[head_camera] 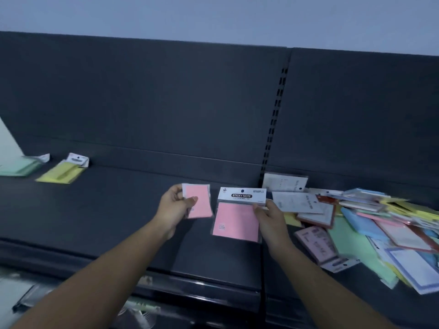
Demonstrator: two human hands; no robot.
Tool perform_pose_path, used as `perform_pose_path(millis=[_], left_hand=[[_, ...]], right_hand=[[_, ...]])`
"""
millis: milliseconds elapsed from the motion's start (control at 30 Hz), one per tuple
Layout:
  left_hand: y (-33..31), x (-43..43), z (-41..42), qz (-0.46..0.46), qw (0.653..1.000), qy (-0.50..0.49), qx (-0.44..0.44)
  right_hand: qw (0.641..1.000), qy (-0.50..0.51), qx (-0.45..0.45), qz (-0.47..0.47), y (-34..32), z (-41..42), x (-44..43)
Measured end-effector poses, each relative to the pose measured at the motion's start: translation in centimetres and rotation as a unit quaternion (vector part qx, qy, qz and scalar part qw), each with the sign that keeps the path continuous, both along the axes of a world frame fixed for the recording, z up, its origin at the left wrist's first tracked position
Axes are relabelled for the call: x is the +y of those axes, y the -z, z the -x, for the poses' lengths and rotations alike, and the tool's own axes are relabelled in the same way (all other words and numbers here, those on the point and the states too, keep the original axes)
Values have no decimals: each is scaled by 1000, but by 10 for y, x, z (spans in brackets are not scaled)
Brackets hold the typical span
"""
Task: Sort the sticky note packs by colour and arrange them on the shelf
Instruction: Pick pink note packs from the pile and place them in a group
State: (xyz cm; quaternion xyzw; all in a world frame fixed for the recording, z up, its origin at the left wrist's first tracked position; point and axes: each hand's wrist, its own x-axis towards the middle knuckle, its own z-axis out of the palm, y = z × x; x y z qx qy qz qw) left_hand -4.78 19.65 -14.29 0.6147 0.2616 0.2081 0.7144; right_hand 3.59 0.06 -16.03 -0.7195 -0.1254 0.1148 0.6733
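Head view puts both pink packs in the middle, side by side and just apart, over the dark shelf. The left hand grips the small pink pack by its left edge, thumb across the front and fingers curled behind it. The right hand pinches the large pink pack at its right edge, just under the white "STICKY NOTE" header. Both packs have their long axis running away from the person, with the header on the far end of the large one and the small one tipped slightly to the right. Whether the large pack's lower edge rests on the shelf or hangs above it cannot be told.

What matters for the next move is where pink belongs. A green pile and a yellow pile lie well apart from the hands at the far left, near the back panel, and bare shelf lies between the yellow pile and the left hand. The unsorted heap spreads to the right, just beside the right hand. Since no pink pile shows yet, the likely spot is that bare stretch to the left. The left hand is nearer to it, so the small pack would probably land first and the large one would cross over to join it.
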Motion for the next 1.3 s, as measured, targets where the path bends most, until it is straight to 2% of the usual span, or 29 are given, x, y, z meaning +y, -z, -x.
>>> perform_pose_path(millis=[167,400,600,767,900,1067,1300], left_hand=[[-6,33,37,-9,1000,15,-12],[-5,97,103,-72,995,55,36],[0,160,156,-87,994,34,48],[5,196,183,-86,994,-17,70],[10,217,192,-61,988,-73,124],[14,230,181,-28,993,-30,108],[8,238,136,-31,994,62,83]], right_hand=[[1000,-27,6,-6,-2,18,47],[997,-49,52,-13,-4,66,135],[992,-97,85,-10,-3,118,210],[993,-86,80,-25,-2,143,253],[992,-77,93,-32,5,156,272],[991,-65,113,-20,11,151,281],[986,-86,139,-35,18,112,308]])
